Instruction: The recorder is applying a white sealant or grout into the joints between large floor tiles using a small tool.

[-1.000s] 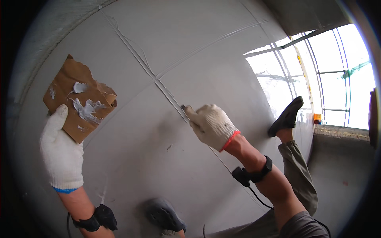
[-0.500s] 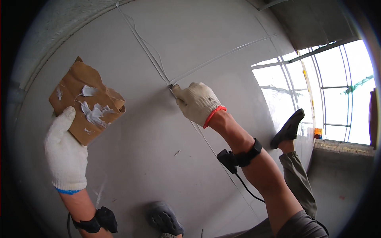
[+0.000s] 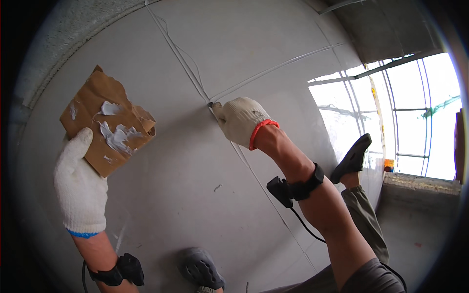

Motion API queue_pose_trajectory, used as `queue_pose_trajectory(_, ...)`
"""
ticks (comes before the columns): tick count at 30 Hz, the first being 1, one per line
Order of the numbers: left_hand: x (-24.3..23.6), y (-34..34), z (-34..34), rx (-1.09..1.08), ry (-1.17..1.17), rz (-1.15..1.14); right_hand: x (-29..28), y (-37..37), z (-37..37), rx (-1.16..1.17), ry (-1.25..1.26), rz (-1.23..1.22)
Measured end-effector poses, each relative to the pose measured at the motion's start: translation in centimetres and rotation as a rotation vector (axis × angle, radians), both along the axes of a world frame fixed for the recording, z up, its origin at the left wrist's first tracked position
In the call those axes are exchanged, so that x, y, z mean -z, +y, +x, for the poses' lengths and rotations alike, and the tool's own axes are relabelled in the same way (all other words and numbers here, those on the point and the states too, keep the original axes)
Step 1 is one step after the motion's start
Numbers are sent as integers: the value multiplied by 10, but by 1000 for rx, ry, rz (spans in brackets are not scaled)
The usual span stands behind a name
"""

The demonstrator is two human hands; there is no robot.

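My left hand (image 3: 84,193), in a white knit glove with a blue cuff, grips a folded piece of brown cardboard (image 3: 97,93), thumb on top. Smears of pale grey paste (image 3: 117,139) lie on the cardboard. In a white glove with a red cuff, my right hand (image 3: 243,119) is closed around a small tool with a dark tip (image 3: 210,104); most of it is hidden by the fingers. Its tip rests at the crossing of the joints between large grey floor tiles. Light lines along one joint (image 3: 181,58) run from there toward the far left.
A grey clog (image 3: 200,267) is on my foot at the bottom; the other dark shoe (image 3: 352,158) is at the right. Bright window light reflects off the glossy tiles. A rough wall edge (image 3: 63,53) bounds the floor at far left. A small orange object (image 3: 389,165) sits by the sill.
Hardly anything differs. My right hand has shifted very slightly while the tool tip stays at the joint crossing. The left hand still holds the cardboard in the same place.
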State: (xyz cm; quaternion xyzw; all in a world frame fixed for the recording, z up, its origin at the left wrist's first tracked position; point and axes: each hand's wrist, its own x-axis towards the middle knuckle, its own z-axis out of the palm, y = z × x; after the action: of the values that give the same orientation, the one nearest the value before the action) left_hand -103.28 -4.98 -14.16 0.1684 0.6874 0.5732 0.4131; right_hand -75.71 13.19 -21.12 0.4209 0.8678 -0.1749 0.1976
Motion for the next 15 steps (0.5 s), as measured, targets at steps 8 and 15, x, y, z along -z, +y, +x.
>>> queue_pose_trajectory(8,5,-1,-2,47,75,-1,-8,-8,12,25,-46,-62)
queue_pose_trajectory(15,-5,4,1,-14,-36,13,-8,-24,30,31,-43,-91)
